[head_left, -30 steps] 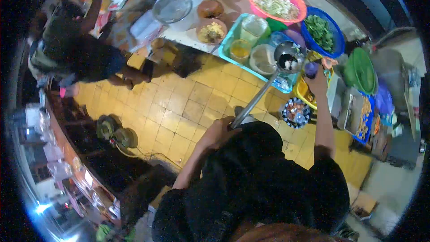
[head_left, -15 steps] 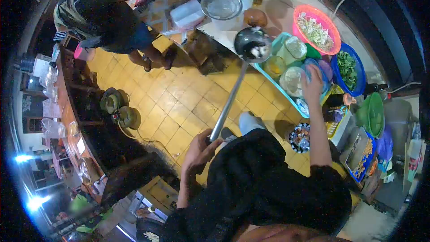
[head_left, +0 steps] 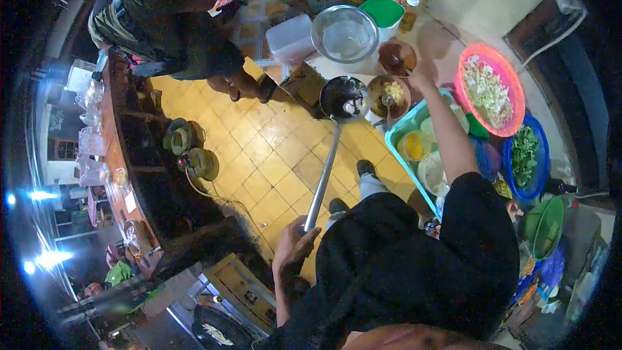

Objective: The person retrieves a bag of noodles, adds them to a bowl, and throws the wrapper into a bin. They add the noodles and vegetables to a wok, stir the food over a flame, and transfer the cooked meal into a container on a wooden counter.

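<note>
My left hand (head_left: 295,245) is closed around the end of a long metal handle. It belongs to a large ladle (head_left: 334,97), whose dark round bowl holds something white. Stretched forward to the right, my right hand (head_left: 424,82) is at the near edge of a brown bowl (head_left: 392,57) with a dark reddish content. Its fingers are closed on what looks like a spoon handle (head_left: 408,72), mostly hidden. Just nearer stands another brown bowl (head_left: 403,105) of yellowish minced food, with a spoon (head_left: 388,101) in it.
A turquoise tray (head_left: 400,154) with tubs lies below my right arm. Beyond it are a pink basket (head_left: 519,94) of shredded cabbage and a blue basket (head_left: 544,155) of greens. A metal basin (head_left: 344,58) stands ahead. Another person (head_left: 168,19) works at far left. A gas cylinder (head_left: 202,164) stands on the floor.
My right hand has left the tubs in the turquoise tray and reached forward to the brown bowl. The ladle has shifted slightly left and down, still in my left hand. The view has turned.
</note>
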### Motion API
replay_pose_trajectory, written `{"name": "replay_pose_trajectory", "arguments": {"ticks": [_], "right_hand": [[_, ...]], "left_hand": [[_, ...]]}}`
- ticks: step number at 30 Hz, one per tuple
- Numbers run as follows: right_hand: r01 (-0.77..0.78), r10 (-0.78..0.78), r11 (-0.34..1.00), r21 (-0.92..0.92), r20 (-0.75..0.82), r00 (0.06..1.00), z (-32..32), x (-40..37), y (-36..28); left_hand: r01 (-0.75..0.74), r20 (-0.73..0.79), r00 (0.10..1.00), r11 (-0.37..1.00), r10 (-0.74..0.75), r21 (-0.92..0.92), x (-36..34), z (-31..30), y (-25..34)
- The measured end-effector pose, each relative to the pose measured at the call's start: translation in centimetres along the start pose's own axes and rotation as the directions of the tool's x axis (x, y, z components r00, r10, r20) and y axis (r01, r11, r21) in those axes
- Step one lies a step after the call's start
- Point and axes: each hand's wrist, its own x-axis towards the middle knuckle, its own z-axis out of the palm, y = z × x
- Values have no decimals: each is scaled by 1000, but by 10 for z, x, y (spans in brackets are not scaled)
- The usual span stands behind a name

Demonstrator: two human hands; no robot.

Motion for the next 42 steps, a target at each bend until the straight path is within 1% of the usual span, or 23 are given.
{"name": "replay_pose_trajectory", "arguments": {"ticks": [2, 6, 9, 11, 12, 14, 16, 18, 20, 22, 23, 25, 27, 30, 31, 33, 34, 35, 36, 37, 39, 41, 42], "right_hand": [[231, -199, 972, 38, -386, 901, 24, 32, 28], [224, -196, 969, 107, -224, 955, -41, -6, 27], [104, -89, 982, 155, -99, 991, -72, -32, 26], [252, -201, 925, 286, -195, 960, -90, -60, 23], [238, -187, 927, 289, -193, 963, -88, -70, 27], [238, -170, 821, 519, -175, 970, -84, -91, 34], [261, -147, 817, 514, -253, 956, -89, -120, 31], [338, -194, 804, 490, -322, 927, -88, -146, 34], [264, -132, 795, 546, -270, 954, -82, -169, 33], [360, -191, 772, 524, -349, 917, -76, -195, 39], [298, -146, 770, 563, -299, 943, -79, -210, 38], [176, -23, 777, 604, -253, 967, -83, -249, 38], [275, -91, 836, 475, -375, 923, -90, -289, 46], [228, 45, 814, 534, -450, 892, -97, -344, 89], [131, 117, 901, 414, -522, 845, -104, -356, 95], [-152, 418, 827, 541, -411, 810, -107, -392, 138], [-139, 471, 824, 550, -526, 709, -107, -414, 153], [-152, 415, 894, 421, -652, 635, -110, -443, 170], [-421, 700, 694, 584, -410, 585, -111, -467, 193], [-291, 509, 857, 425, -616, 601, -74, -495, 259], [-613, 718, 684, 395, -512, 472, -56, -537, 330], [-889, 901, 388, 245, -303, 310, -58, -577, 377], [-887, 899, 389, 248, -312, 307, -58, -589, 383]], "left_hand": [[10, -11, 1000, 1000, -10, 0, 4, 11, 13], [21, 56, 998, 1000, -20, -16, 13, 19, 23], [40, 85, 995, 998, -45, 49, 17, 13, 33], [41, 109, 993, 993, -54, 115, 18, 12, 38], [66, 98, 993, 996, -71, 55, 18, 13, 40], [87, 98, 991, 996, -88, 14, 17, 15, 43], [17, 0, 1000, 1000, -17, 11, 13, 18, 44], [39, 61, 997, 998, -42, 56, 14, 14, 52], [63, 143, 987, 992, -78, 108, 11, 12, 53], [32, 121, 992, 999, -35, 29, 6, 17, 49], [-69, 53, 996, 998, 68, 13, -6, 26, 49], [-70, 135, 989, 997, 65, 32, -8, 23, 35], [-78, 197, 978, 996, 68, 43, -12, 19, 21], [-99, 158, 983, 995, 96, 12, -12, 17, 4], [-120, 333, 937, 992, 101, 38, 5, 1, 6], [-130, 337, 934, 991, 118, 12, 5, 10, 12], [-151, 329, 931, 988, 157, -43, 0, 1, 23], [-161, 265, 955, 984, 136, 76, -15, -7, 34], [-164, 278, 951, 984, 138, 73, -20, -12, 34], [-166, 291, 945, 986, 150, 29, -22, -15, 32], [-142, 279, 952, 989, 127, 36, -26, -13, 27], [-156, 296, 945, 987, 141, 30, -35, -19, 29], [-175, 319, 934, 985, 163, 9, -36, -21, 31]]}}
